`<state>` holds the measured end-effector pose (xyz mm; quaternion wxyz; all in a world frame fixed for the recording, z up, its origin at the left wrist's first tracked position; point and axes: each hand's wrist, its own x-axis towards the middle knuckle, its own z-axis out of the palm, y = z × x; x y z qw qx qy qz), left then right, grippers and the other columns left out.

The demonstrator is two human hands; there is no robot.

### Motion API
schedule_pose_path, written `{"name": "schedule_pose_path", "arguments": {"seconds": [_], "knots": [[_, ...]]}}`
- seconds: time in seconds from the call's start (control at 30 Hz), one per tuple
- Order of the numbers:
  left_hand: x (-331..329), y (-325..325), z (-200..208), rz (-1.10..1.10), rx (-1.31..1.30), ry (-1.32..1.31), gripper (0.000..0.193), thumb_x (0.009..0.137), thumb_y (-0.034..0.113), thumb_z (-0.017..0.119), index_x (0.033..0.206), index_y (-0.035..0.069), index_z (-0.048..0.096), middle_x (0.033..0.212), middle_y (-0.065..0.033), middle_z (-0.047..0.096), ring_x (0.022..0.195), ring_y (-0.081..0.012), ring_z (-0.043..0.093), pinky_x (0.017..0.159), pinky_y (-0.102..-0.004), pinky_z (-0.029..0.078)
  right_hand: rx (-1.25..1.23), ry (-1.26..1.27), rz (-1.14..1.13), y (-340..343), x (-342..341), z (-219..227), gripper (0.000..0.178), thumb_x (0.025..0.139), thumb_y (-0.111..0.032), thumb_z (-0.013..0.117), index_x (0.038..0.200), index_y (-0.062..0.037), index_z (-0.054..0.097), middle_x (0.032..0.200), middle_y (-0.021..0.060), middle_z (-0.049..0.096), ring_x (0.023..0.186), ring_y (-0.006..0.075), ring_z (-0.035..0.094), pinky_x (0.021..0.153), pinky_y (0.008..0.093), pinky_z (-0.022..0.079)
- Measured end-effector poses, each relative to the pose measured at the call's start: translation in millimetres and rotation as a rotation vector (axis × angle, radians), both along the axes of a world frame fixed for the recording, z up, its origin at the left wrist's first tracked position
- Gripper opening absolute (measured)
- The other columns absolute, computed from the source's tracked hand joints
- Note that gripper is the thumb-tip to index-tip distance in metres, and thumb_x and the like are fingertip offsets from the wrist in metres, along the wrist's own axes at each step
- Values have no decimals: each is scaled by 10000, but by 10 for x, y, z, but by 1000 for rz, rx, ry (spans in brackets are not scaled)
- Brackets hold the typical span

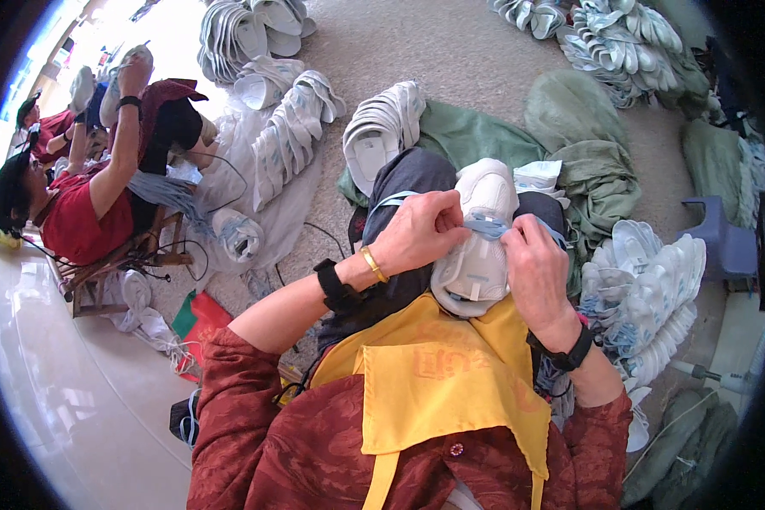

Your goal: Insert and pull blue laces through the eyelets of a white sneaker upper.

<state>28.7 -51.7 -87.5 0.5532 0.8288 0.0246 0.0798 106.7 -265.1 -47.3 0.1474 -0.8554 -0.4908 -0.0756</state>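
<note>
A white shoe (474, 270) rests on my lap between my knees, its toe pointing away from me. Light blue shoelace (487, 226) crosses the middle of its upper. From the left side, my left hand (421, 228) pinches the lace, thumb and forefinger together at the shoe's edge. A blue strand also shows beside that hand, over my dark-trousered knee. Opposite it, my right hand (537, 262) has its fingers closed on the lace at the shoe's right side. The exact strand in each pinch is partly covered by my fingers.
Stacked white shoe uppers (386, 127) stand beyond my left knee. More white shoes (642, 280) are piled at my right, near a blue-grey plastic stool (722, 242). Green cloth (476, 132) lies ahead. Two co-workers in red sit at the left, one (85, 223) holding up a shoe.
</note>
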Motion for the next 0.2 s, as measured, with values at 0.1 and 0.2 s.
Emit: {"name": "schedule_pose_path", "arguments": {"seconds": [0.1, 0.2], "knots": [[-42, 52, 70, -72, 67, 5, 294, 811, 182, 854, 914, 9, 640, 798, -70, 674, 698, -115, 622, 635, -292, 510, 55, -20, 30, 25, 46, -82, 107, 850, 9, 652, 954, 2, 632, 985, 139, 603, 948, 334, 672, 781, 430, 570], [-19, 56, 122, -89, 127, 0, 272, 777, 179, 820, 884, 16, 631, 833, -120, 707, 737, -247, 695, 668, -354, 542, 132, 623, -30, 7, -59, 60, 129, 873, -71, 712, 980, -48, 644, 1078, 143, 629, 1070, 320, 656, 875, 370, 546]]}}
